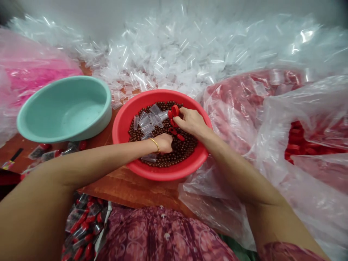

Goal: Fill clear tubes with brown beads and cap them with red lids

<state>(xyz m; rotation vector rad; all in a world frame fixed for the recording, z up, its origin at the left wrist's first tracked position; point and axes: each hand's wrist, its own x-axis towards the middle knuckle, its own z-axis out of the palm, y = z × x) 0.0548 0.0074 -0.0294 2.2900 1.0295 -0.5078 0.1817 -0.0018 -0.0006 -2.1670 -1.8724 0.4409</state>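
Note:
A red basin (160, 175) holds a bed of dark brown round beads (178, 154). Clear plastic tubes (148, 128) lie on the beads, mostly toward the left and back. My left hand (164, 143), with a gold bangle at the wrist, is curled closed down at the beads; its fingertips and anything in them are hidden. Over the basin's right side, my right hand (191, 121) is closed with thumb and fingers on a red cap (175, 110). More red caps (179, 137) lie on the beads just below that hand.
A pale green basin (65, 108) stands left on the brown tabletop (130, 186). A heap of clear tubes (168, 58) spreads across the back. Plastic bags of red caps (301, 145) are at right, a pink bag (35, 76) at far left. Filled red-capped tubes (84, 224) lie near my lap.

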